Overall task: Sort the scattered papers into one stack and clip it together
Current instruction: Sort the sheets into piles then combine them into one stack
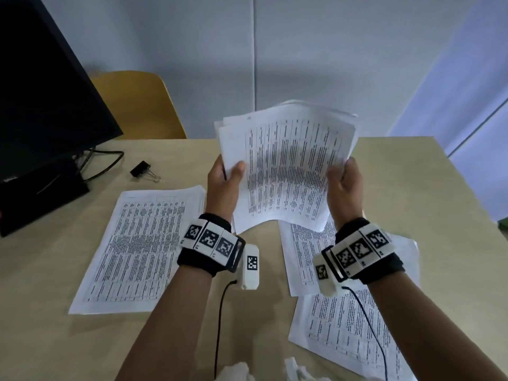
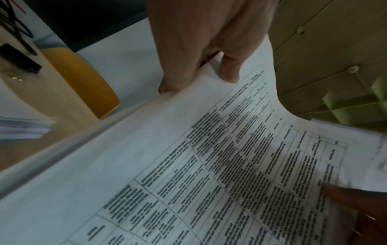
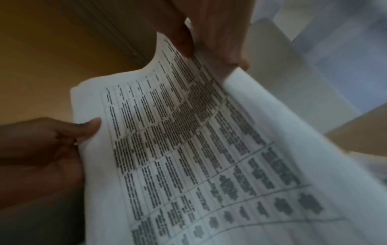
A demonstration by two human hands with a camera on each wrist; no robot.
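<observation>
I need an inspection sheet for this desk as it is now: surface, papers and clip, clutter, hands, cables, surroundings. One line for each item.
Surface: beige desk, papers lying on it.
Job's things: held stack raised above the desk, edges uneven; left pile flat; right sheets overlapping; binder clip lying unused near the monitor.
Clutter: white bits at the near edge, unclear what.
Hands: left hand and right hand each grip a side of the held stack.
Cables: black cable by the monitor base; wrist cables hanging.
Surroundings: black monitor, yellow chair, grey wall.
</observation>
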